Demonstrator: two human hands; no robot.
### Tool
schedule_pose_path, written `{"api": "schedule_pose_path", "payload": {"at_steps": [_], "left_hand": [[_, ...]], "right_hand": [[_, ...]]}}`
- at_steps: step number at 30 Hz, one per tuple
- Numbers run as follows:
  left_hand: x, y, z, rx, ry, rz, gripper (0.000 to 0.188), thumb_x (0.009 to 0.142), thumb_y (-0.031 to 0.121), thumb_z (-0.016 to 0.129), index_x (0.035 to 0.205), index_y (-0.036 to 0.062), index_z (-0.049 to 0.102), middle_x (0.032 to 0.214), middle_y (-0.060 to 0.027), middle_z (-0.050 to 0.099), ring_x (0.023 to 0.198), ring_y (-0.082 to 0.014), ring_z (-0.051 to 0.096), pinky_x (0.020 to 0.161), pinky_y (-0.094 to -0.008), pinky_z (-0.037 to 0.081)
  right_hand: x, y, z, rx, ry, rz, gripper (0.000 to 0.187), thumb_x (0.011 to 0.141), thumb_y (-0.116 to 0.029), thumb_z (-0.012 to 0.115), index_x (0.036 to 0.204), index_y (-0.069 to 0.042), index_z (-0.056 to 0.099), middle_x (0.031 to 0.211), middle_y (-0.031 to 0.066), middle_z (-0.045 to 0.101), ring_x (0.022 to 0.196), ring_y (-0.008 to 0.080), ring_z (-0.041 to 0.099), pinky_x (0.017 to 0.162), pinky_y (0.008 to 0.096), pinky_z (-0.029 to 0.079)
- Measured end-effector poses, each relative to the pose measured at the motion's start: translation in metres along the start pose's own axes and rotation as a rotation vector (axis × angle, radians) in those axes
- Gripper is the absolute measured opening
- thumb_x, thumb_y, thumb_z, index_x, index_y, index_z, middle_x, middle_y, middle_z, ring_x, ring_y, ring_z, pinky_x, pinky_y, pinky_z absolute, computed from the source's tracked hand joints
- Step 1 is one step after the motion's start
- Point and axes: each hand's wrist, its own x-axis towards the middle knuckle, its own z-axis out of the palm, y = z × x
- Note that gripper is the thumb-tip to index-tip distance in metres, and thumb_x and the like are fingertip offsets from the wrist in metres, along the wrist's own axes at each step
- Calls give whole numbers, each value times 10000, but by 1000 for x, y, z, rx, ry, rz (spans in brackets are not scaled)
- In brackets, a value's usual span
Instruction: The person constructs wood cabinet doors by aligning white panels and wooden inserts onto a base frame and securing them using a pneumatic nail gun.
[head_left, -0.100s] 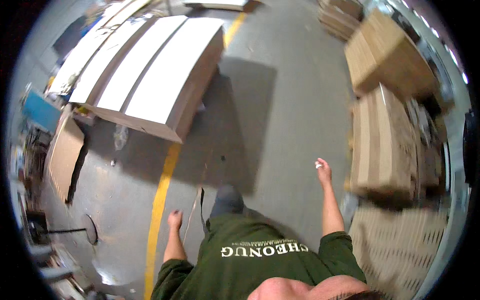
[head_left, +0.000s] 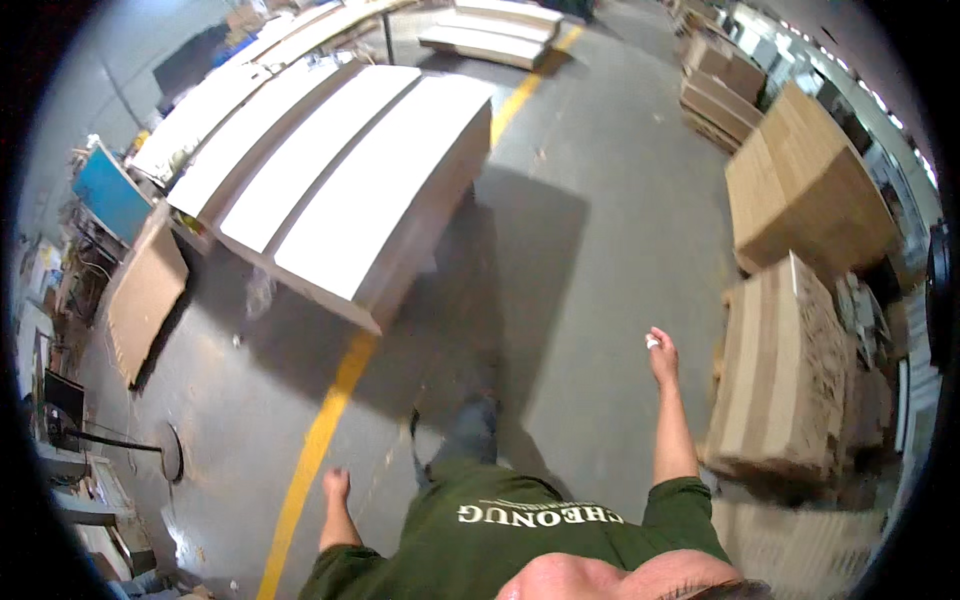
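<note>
My left hand (head_left: pixel 338 483) hangs low over the floor beside the yellow line, its fingers curled in and nothing showing in them. Farther forward, on the right side of my body, is my right hand (head_left: pixel 662 355) with bent fingers. A small white spot shows at its fingertips; I cannot tell whether it is wrapped on a finger or held. Neither hand touches anything around it. Nearest to the right hand is a tall brown cardboard stack (head_left: pixel 770 370). Ahead of the left hand stands a large stack of boards with white tops (head_left: pixel 385 190).
A yellow floor line (head_left: pixel 320 430) runs under the white-topped stack. Grey floor (head_left: pixel 610 250) stretches ahead between it and the cartons (head_left: pixel 800 180) on the right. At left are a leaning cardboard sheet (head_left: pixel 148 290), a blue panel (head_left: pixel 112 195) and a round-based stand (head_left: pixel 172 452).
The surroundings have shifted down and slightly right in view, and more of the far floor and stacks shows. My left hand sits lower and a little left; both hands stay curled.
</note>
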Motion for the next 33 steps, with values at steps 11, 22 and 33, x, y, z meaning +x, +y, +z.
{"api": "schedule_pose_path", "payload": {"at_steps": [11,22,33], "left_hand": [[139,616,-99,78,75,654,444,823,391,615,1115,58,631,1068,-175,656,1022,-348,613,867,-433,481],[319,1050,-75,615,11,686,373,826,410,578,974,91,703,1014,-166,673,938,-338,639,825,-421,508],[378,1146,-135,61,68,-187,445,770,411,640,1100,115,680,1150,-108,651,1078,-323,603,902,-455,487]], "right_hand": [[73,99,186,17,-346,611,358,890,-240,607,1183,-34,596,1146,92,624,1071,200,574,929,333,443],[517,64,257,-84,-516,675,486,936,-328,526,1337,-58,476,1328,172,500,1189,290,501,981,404,406],[1150,-441,437,520,-434,-445,315,949,-160,534,1220,-3,557,1187,83,598,1055,153,559,916,292,443]]}}
